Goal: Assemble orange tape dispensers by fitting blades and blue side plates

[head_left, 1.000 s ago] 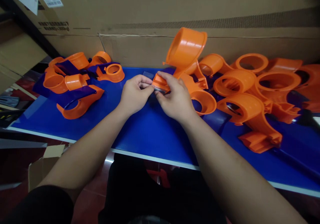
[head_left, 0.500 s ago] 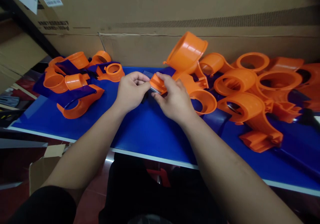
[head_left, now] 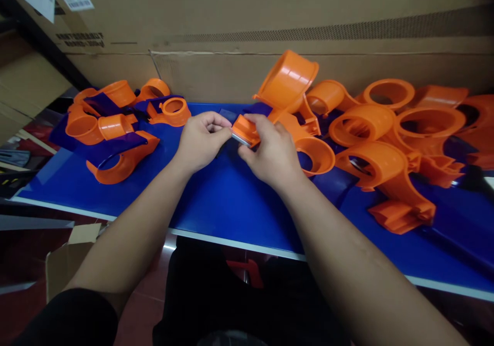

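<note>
Over the middle of the table, my right hand [head_left: 272, 148] is closed round the end of an orange plastic tape dispenser [head_left: 246, 125], thumb below and fingers above. A thin serrated metal blade [head_left: 241, 140] lies along that end's lower edge. My left hand [head_left: 204, 139] is closed in a pinch, thumb and forefinger at the blade's left end; its fingertips hide what they grip there. How firmly the blade sits on the plastic I cannot tell. The held dispenser's body runs back behind my right hand, partly hidden among other orange parts.
Several orange tape dispensers [head_left: 370, 125] crowd the right side of the blue table [head_left: 231, 202]. More orange dispensers with dark blue pieces [head_left: 116, 148] lie at the left. A large cardboard box [head_left: 231, 17] stands along the back; a small open carton [head_left: 64, 263] is below the front edge.
My right thumb has shifted slightly, and more of the serrated blade shows along the dispenser's edge. Both hands stay nearly in place; the view has moved a little.
</note>
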The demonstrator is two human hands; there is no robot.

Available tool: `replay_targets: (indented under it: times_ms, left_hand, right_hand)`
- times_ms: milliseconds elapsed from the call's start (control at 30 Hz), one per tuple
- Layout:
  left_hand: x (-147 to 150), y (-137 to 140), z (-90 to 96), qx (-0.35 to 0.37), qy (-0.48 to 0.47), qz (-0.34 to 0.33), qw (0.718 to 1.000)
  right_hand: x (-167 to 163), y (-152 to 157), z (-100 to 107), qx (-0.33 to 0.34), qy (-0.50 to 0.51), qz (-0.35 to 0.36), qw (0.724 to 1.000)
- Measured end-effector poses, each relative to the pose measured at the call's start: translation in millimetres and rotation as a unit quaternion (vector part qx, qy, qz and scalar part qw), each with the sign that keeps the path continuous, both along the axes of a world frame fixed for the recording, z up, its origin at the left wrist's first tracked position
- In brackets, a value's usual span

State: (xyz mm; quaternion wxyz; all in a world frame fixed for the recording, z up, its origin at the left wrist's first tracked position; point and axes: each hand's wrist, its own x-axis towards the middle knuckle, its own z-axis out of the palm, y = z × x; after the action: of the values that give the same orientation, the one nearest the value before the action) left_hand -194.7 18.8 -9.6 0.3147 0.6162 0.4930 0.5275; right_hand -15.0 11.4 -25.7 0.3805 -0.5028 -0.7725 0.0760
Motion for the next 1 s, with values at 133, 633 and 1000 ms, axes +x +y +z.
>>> replay_targets:
  times_ms: [133,633,1000]
  left_hand:
    - [3.5,-2.0,-0.1,0.011,0.001,-0.011,1.0]
    - [-3.7,-6.1,5.5,0.024,0.006,0.009,1.0]
    - [-34.7,12.6,8.7,0.033,-0.03,0.024,0.999]
  right_hand:
    - [1.0,1.3,1.0,-0.004,0.011,-0.017,1.0]
    - [-8.1,-3.0,0.0,0.002,-0.005,-0.055,0.998]
    - [-10.7,-9.0,1.9,-0.014,-0.01,-0.058,0.998]
